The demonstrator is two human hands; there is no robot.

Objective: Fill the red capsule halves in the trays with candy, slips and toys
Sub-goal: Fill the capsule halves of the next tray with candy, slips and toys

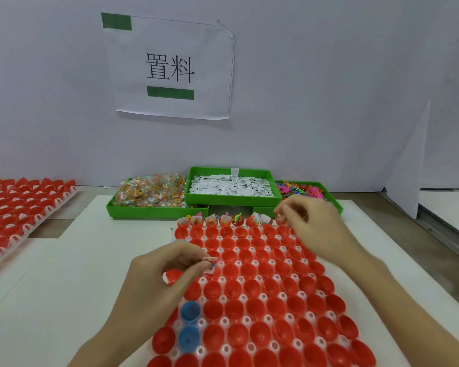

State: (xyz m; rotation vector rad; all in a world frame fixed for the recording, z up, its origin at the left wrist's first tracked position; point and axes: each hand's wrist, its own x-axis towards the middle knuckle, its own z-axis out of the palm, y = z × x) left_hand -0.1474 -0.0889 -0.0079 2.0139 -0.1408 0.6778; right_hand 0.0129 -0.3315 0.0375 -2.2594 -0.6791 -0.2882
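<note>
- The tray (pixel 224 320) of red capsule halves (pixel 252 308) lies on the white table (pixel 51 287), at centre, running from near to far.
- Handling, judged: the halves look like thin, stiff, light plastic cups seated open side up; they should stay put if items are dropped straight down, and any lifting is best done at the rim.
- Appearance: glossy red, round, set in rows between white pegs; 2 blue halves (pixel 190 324) sit at the near left of the tray.
- The far row (pixel 223 221) already holds fillings; the rows nearer than it look empty.
- The left hand (pixel 154 284) pinches a small bundle (pixel 210 263), apparently a slip with candy, over the tray's left part.
- The right hand (pixel 310 223) is at the far right end of the filled row, fingers curled; it is blurred, so what it holds cannot be determined.
- Supplies stand at the far side in 3 green bins: wrapped candy (pixel 151 193) left, white slips (pixel 231 186) centre, coloured toys (pixel 300 190) right. All look light; the slips are limp, so pinch them.
- A second tray (pixel 19 207) of red halves lies far left.
</note>
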